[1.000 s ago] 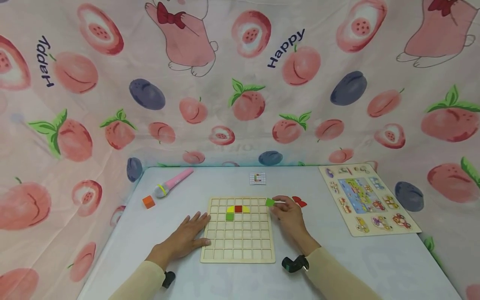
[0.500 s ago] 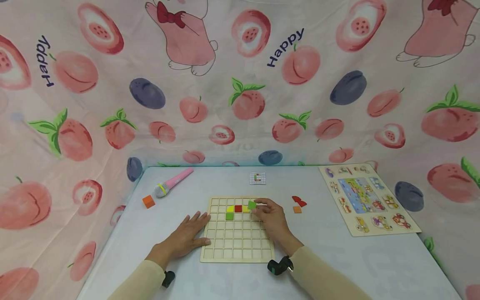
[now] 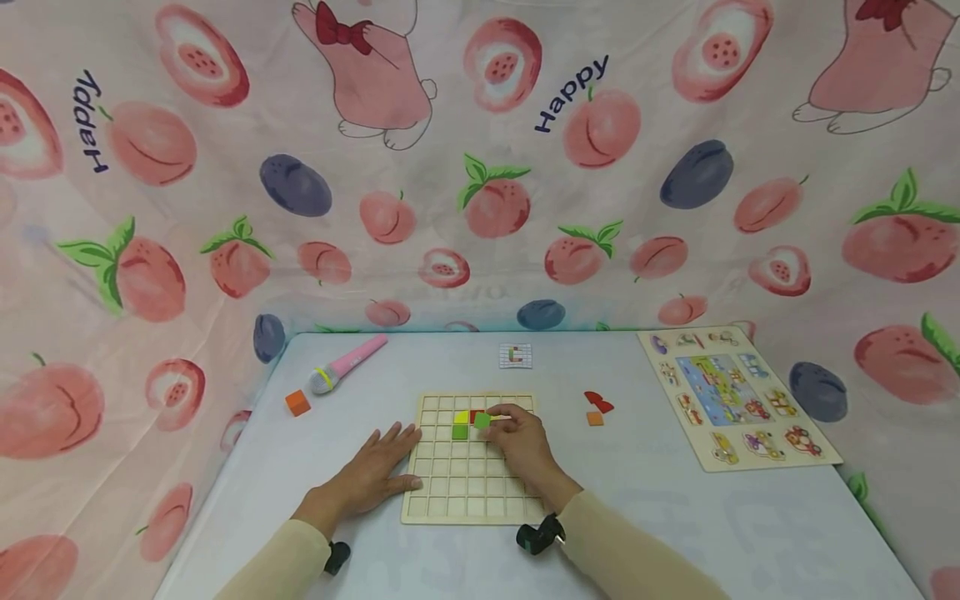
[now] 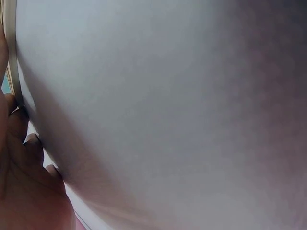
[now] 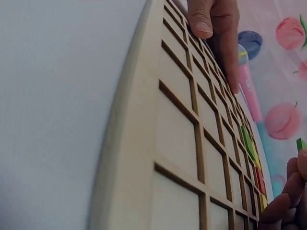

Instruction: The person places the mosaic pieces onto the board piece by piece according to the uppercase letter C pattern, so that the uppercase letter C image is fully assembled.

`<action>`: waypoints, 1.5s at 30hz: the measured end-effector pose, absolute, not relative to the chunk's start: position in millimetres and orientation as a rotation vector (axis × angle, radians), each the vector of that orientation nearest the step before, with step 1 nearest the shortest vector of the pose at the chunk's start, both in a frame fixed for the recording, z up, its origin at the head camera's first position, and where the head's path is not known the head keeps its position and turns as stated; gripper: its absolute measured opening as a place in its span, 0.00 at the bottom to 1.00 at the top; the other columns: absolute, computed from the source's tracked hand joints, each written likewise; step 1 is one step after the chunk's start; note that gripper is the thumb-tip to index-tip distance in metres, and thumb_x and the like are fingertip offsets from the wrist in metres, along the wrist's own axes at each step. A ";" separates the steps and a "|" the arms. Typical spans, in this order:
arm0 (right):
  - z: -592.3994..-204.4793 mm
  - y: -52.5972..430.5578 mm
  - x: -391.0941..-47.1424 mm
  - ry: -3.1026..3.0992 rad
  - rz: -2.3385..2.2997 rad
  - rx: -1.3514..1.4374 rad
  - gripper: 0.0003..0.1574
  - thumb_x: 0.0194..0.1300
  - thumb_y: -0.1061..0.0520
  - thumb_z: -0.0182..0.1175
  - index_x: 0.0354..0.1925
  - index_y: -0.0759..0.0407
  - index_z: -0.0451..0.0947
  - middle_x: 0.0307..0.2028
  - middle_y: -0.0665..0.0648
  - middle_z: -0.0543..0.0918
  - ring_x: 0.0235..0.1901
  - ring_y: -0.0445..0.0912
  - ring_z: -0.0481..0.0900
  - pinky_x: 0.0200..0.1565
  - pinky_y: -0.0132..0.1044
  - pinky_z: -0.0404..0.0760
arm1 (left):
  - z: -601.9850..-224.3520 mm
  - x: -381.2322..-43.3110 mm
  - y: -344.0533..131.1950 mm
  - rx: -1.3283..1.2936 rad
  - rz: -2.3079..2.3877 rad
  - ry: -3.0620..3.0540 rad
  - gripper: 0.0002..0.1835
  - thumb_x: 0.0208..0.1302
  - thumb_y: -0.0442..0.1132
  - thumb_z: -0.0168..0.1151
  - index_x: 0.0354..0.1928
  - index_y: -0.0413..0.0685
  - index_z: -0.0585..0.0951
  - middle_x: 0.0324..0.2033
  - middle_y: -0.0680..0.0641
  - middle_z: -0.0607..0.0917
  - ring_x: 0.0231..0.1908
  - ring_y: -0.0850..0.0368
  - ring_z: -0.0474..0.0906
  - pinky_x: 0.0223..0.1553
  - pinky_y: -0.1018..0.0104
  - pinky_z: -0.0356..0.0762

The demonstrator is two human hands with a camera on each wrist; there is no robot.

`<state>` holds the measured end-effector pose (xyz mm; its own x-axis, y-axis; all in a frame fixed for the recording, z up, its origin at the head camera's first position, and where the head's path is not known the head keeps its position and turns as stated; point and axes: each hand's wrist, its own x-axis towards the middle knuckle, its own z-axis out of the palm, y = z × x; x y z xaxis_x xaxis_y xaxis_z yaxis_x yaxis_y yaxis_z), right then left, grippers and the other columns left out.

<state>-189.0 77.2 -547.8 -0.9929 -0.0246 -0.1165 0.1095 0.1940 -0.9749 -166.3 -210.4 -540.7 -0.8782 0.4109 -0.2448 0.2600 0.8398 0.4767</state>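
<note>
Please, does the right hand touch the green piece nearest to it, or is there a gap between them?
Touching. The head view shows it: the right hand pinches the green piece at its fingertips, with no gap visible.

Grid board [image 3: 450, 487] was pale wood, ruled into squares. Held piece [image 3: 482, 422] was plain green. Green square [image 3: 460, 432], yellow piece [image 3: 461, 417] and red square [image 3: 474, 415] were plain too, as were orange tile [image 3: 595, 419], red pieces [image 3: 598, 402] and orange block [image 3: 297, 403]. Microphone [image 3: 352, 363] had pink handle, yellow band, grey head. Card [image 3: 515, 356] was white, thin grid lines, small multicoloured figure. Puzzle board [image 3: 787, 463] was pale wood, multicoloured pictures, blue-and-green mid-panel. Table [image 3: 300, 450] was white, sleeves [image 3: 637, 546] beige. Backdrop [image 3: 450, 125] was pale pink, printed with red-pink fruit, navy fruit, green leaves, dark lettering.
</note>
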 end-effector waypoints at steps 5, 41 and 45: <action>-549.7 68.2 -187.8 2.325 -1.921 0.006 0.18 0.66 0.61 0.71 0.54 0.53 0.85 0.39 0.58 0.92 0.38 0.44 0.83 0.41 0.34 0.81 | -540.9 -167.5 -210.1 0.511 0.616 2.683 0.49 0.68 0.63 0.66 0.84 0.55 0.59 0.84 0.52 0.57 0.85 0.48 0.43 0.85 0.44 0.35; -555.8 41.9 -174.3 2.857 -1.277 -0.289 0.16 0.63 0.58 0.75 0.50 0.53 0.89 0.44 0.49 0.88 0.49 0.46 0.82 0.56 0.46 0.85 | -540.6 -170.4 -212.9 0.510 0.621 2.666 0.50 0.68 0.66 0.64 0.84 0.55 0.59 0.84 0.51 0.57 0.85 0.48 0.42 0.85 0.43 0.34; -554.4 41.7 -173.3 2.856 -1.273 -0.281 0.16 0.64 0.58 0.75 0.51 0.54 0.89 0.45 0.50 0.88 0.50 0.47 0.83 0.57 0.47 0.85 | -539.3 -169.6 -212.3 0.517 0.618 2.672 0.49 0.68 0.66 0.65 0.84 0.55 0.59 0.84 0.51 0.57 0.85 0.47 0.43 0.85 0.43 0.35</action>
